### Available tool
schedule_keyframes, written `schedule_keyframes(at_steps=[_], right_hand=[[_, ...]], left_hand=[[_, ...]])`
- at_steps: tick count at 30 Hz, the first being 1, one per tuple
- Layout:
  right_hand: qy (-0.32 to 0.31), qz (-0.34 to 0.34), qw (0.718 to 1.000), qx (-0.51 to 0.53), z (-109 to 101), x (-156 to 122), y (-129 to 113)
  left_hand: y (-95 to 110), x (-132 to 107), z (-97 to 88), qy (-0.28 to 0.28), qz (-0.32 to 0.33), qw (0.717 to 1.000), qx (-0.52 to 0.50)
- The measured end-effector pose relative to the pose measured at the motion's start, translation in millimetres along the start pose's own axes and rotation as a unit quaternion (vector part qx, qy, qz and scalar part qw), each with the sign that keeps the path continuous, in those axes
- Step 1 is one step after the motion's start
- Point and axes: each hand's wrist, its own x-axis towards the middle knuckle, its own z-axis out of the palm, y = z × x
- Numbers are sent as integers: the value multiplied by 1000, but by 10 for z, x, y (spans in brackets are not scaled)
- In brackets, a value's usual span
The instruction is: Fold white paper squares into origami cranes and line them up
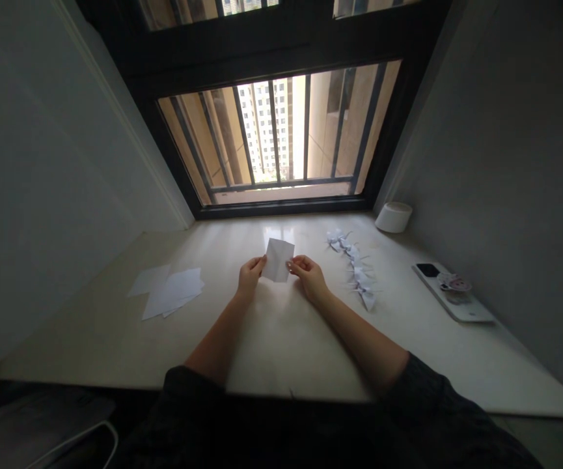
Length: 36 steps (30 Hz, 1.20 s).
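Observation:
A small white sheet of paper [279, 259] is held up above the pale counter [281, 339], in the middle of the view. My left hand [250, 274] pinches its left edge, and my right hand [309, 275] pinches its right edge. Both hands have their fingers closed on the paper. A loose stack of white paper sheets [168, 290] lies on the counter to the left of my hands. A row of several folded white paper cranes [355, 268] lies to the right.
A barred window [281, 137] rises behind the counter. A white round container [393, 216] stands at the back right corner. A phone in a white case [453, 290] lies at the right. Grey walls close both sides.

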Motion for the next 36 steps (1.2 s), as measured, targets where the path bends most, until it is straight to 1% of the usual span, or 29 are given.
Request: schedule_keyframes(at_steps=[4, 10, 14, 18, 21, 23, 26, 29, 31, 33, 36], right_hand=[[53, -13, 998, 10, -18, 19, -7], [101, -45, 993, -33, -64, 33, -27], [120, -49, 991, -42, -82, 27, -44], [134, -39, 987, -74, -94, 24, -57], [121, -36, 987, -95, -105, 25, -54], [101, -31, 988, -108, -109, 22, -50], [71, -21, 990, -121, -102, 16, -42], [55, -16, 993, -100, -95, 19, -35], [57, -7, 995, -80, -96, 25, -35], [56, 6, 997, -61, -96, 28, -44], [26, 34, 999, -8, -78, 12, -68]], left_hand=[[42, 24, -41, 13, -45, 998, -37], [17, 37, -51, 40, -34, 999, 11], [34, 8, -31, 26, -26, 999, 21], [91, -28, -12, 4, -39, 999, 7], [138, -38, -4, -9, -67, 998, -14], [169, -41, -2, -3, -79, 996, -27], [203, -50, -10, 7, -72, 997, -28], [191, -47, -32, -17, -63, 998, -13], [150, -27, -50, -20, -59, 998, -15], [93, 4, -64, 0, -47, 998, -37], [21, 50, -66, 48, -35, 994, -87]])
